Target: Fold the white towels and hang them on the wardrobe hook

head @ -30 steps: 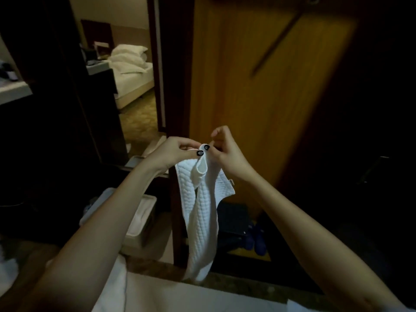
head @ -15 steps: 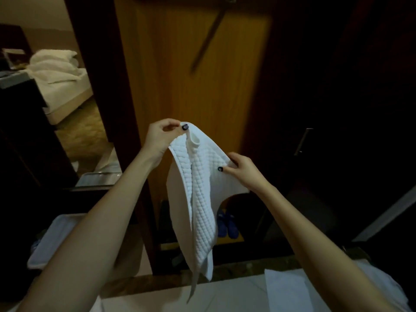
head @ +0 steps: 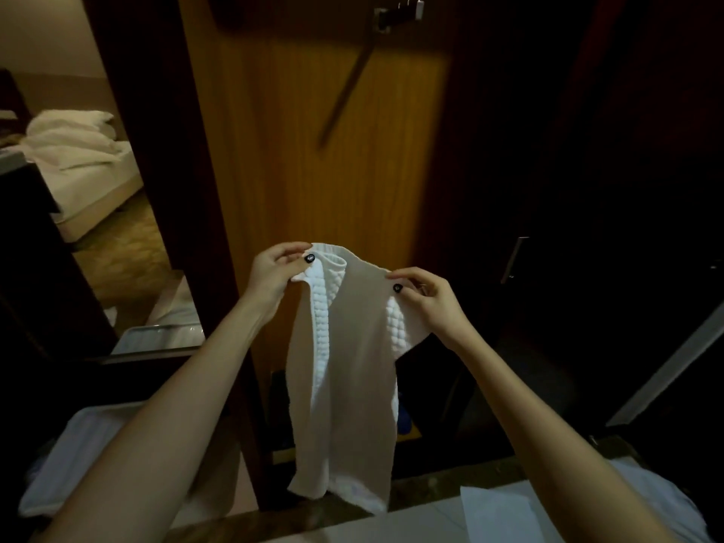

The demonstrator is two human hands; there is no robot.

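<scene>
Two hands hold one white towel (head: 344, 386) by its top edge: the left hand (head: 274, 274) pinches the corner at ten o'clock, the right hand (head: 429, 297) the edge at two o'clock. It hangs limp before the wardrobe door (head: 313, 170), hook (head: 391, 15) at twelve o'clock above. Light, soft, floppy, I judge; corners give the surest hold.

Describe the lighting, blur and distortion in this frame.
Head view: dim, warm light; the white towel, pinched by left hand and right hand, is brightest, its smooth side washed out; right of the wooden panel lies near-black shadow; the hook looks soft; wide-angle lens tilts the vertical edges.
</scene>
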